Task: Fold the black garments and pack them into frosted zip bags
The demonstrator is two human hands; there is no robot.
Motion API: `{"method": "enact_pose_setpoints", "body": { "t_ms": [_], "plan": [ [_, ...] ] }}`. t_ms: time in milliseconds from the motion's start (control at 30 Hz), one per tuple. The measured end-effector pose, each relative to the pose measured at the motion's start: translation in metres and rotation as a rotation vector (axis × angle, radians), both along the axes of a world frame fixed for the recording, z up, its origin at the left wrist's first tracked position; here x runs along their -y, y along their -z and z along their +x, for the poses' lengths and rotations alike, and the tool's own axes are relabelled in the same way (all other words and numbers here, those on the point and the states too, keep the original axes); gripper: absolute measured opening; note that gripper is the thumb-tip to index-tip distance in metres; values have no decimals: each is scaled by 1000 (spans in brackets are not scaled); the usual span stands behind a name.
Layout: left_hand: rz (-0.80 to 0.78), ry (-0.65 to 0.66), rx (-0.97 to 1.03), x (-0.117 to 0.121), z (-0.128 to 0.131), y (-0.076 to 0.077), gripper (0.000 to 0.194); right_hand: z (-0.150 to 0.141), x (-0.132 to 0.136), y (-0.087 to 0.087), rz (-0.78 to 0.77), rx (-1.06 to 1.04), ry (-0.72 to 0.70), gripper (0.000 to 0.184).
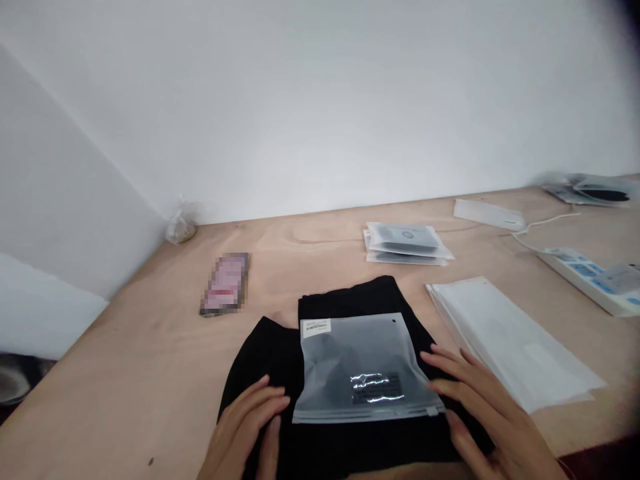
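A frosted plastic zip bag with a barcode sticker in its upper left corner lies flat on a black garment. Its slider strip runs along the edge nearest me, and something dark shows through the plastic. My left hand rests on the garment to the left of the bag, fingers stretched out and apart from it. My right hand lies spread at the bag's right edge, fingertips at or very near the plastic; whether they touch it I cannot tell.
Beyond the garment are stacked filled zip bags. A pile of white frosted bags lies right, near a power strip with a white cable. A phone lies left; a small knotted plastic bag sits by the wall.
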State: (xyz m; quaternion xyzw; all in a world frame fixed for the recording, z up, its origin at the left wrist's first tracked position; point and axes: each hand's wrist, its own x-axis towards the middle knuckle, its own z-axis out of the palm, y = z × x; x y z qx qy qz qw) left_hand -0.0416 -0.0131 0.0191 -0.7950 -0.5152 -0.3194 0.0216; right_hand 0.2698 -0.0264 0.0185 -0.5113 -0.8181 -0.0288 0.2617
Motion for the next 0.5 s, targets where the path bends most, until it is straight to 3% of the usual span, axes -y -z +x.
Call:
{"method": "enact_pose_setpoints", "body": {
  "t_ms": [100,233,367,500],
  "plan": [
    [11,31,-110,-10,45,-11,41,-33,-15,-4,-52,13,64,44],
    [-44,135,-293,-28,95,-2,65,-67,-38,14,-90,140,60,55],
    [-78,128,-307,-36,102,16,82,-70,-46,36,-58,239,102,58],
    [-55,103,-278,-38,99,25,85,-69,-46,39,-56,260,176,60]
  ]
}}
